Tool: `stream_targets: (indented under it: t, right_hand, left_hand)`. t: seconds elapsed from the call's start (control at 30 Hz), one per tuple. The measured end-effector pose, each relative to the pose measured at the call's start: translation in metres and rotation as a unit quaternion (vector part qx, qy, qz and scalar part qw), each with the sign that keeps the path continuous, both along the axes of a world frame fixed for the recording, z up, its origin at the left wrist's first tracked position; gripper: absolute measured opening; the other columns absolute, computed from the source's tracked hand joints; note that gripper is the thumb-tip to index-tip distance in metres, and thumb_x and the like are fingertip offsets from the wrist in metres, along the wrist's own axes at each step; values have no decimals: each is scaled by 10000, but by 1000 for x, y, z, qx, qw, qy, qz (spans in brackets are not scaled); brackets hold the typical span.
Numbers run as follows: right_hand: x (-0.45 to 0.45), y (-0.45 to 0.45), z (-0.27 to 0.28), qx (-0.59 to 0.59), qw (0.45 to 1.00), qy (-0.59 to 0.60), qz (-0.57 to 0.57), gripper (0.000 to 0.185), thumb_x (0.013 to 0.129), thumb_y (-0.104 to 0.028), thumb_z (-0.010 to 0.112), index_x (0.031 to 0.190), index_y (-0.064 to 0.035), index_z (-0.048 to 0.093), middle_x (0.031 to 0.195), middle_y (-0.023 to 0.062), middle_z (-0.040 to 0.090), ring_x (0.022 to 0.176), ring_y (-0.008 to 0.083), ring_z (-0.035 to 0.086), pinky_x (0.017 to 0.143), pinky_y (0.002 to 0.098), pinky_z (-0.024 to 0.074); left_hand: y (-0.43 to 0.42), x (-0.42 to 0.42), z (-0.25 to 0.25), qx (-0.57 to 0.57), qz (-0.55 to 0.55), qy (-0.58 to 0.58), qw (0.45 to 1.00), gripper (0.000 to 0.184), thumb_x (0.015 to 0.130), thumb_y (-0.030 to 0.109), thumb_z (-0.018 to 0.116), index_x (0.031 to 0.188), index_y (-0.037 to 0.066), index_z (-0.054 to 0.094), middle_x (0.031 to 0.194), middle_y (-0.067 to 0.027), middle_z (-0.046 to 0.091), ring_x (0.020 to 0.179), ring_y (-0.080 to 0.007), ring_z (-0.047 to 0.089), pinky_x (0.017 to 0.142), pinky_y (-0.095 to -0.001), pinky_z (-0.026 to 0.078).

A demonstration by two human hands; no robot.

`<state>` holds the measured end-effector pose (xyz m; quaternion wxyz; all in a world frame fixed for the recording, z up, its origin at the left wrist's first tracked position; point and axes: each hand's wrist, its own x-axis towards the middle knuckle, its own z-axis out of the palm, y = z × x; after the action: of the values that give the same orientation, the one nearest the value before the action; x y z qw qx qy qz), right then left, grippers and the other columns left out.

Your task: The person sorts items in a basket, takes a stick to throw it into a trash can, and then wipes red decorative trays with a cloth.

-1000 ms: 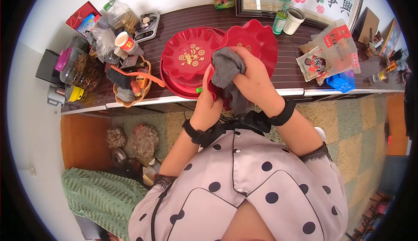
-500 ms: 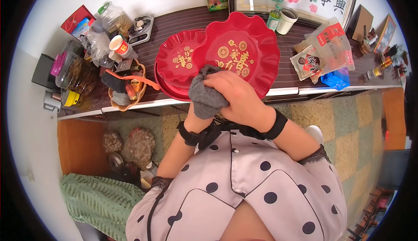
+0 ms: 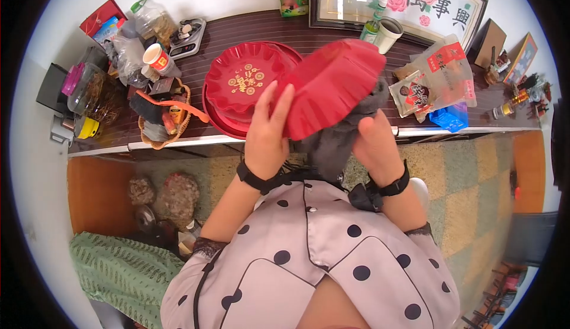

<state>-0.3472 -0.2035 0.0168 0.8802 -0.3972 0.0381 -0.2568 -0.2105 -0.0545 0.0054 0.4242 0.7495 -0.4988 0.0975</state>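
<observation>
A red scalloped plate is tilted up in front of me, its printed face out of sight. My left hand grips its left edge, fingers laid over the red surface. At the plate's right side, my right hand holds a dark grey cloth, which hangs below the plate and reaches behind its right edge. Some right-hand fingers are hidden. Behind my left hand, a smaller red scalloped dish with gold characters rests in a larger red round tray on the dark striped counter.
On the left stand a wicker basket with a brush, a paper cup, a scale and jars. Towards the right are a plastic food bag, a blue packet, a white mug and a green bottle.
The large plate has been lifted and tilted, hiding its gold print. My hands have moved apart, the left taking the plate's edge and the right carrying the cloth rightward.
</observation>
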Motion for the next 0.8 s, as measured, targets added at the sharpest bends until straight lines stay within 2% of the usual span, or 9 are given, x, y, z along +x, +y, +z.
stream_targets:
  t: [0.13, 0.27, 0.33, 0.37, 0.4, 0.47, 0.5, 0.63, 0.8]
  right_hand:
    - [-4, -2, 9, -10, 996, 68, -62, 637, 831, -184, 754, 1351, -10, 431, 1301, 89, 551, 1174, 209, 545, 1011, 378, 438]
    - [-16, -16, 2, 9, 998, 41, -46, 660, 837, -232, 728, 1372, -19, 407, 1334, 97, 528, 1206, 232, 530, 1026, 402, 430]
    - [-22, -27, -6, 16, 999, 28, -37, 698, 841, -274, 714, 1396, -19, 377, 1372, 106, 501, 1238, 254, 512, 1041, 420, 418]
    - [-24, -31, -11, 33, 999, 31, -27, 731, 821, -311, 729, 1395, -20, 380, 1375, 103, 500, 1240, 256, 511, 1042, 421, 417]
    - [-26, -34, -17, 51, 998, 34, -16, 766, 802, -347, 744, 1394, -22, 383, 1379, 101, 499, 1242, 258, 509, 1043, 421, 415]
    - [-26, -38, -32, 36, 998, 44, -4, 789, 784, -364, 757, 1393, -23, 388, 1378, 97, 501, 1241, 255, 510, 1041, 414, 417]
    - [-25, -39, -36, 20, 998, 54, 6, 812, 767, -380, 770, 1391, -24, 392, 1377, 94, 503, 1240, 251, 510, 1040, 406, 418]
    - [-21, -44, -42, -35, 995, 89, 20, 873, 732, -432, 795, 1392, -25, 395, 1365, 82, 511, 1241, 238, 508, 1036, 392, 417]
    - [-18, -49, -43, -89, 970, 217, -71, 426, 863, -176, 725, 1214, -2, 561, 1146, 75, 629, 1017, 165, 599, 904, 316, 480]
  left_hand:
    - [-5, -5, -4, 52, -84, 19, 995, 853, 634, -119, 649, 1426, 81, 405, 1465, -231, 310, 1295, -437, 400, 1037, -426, 410]
    - [6, 10, -13, 10, -156, 88, 984, 1144, 582, 178, 881, 1507, 72, 217, 1535, -242, 177, 1402, -387, 272, 1112, -446, 309]
    - [8, 22, -34, -181, -169, 414, 876, 1101, 681, 183, 845, 1518, 50, 142, 1547, -220, 175, 1412, -358, 266, 1122, -475, 283]
    - [11, 31, -45, -188, -153, 531, 812, 916, 852, 361, 709, 1507, 34, 160, 1543, -180, 228, 1408, -329, 283, 1123, -493, 277]
    - [11, 32, -48, -188, -150, 531, 812, 916, 852, 361, 709, 1507, 34, 160, 1543, -180, 228, 1408, -329, 283, 1123, -493, 277]
    - [11, 33, -51, -234, -328, 764, 504, 777, 949, 522, 488, 1493, 42, 211, 1517, -154, 307, 1393, -312, 315, 1119, -488, 294]
    - [12, 29, -58, -231, -349, 772, 478, 793, 943, 612, 387, 1477, 43, 247, 1496, -137, 353, 1379, -307, 338, 1118, -492, 304]
    - [15, 26, -59, -329, -363, 767, 414, 728, 970, 545, 397, 1480, 49, 243, 1499, -144, 344, 1379, -314, 336, 1124, -501, 297]
    - [28, 27, -43, -327, -343, 727, 498, 674, 984, 478, 429, 1476, 55, 243, 1492, -143, 355, 1377, -317, 339, 1121, -512, 299]
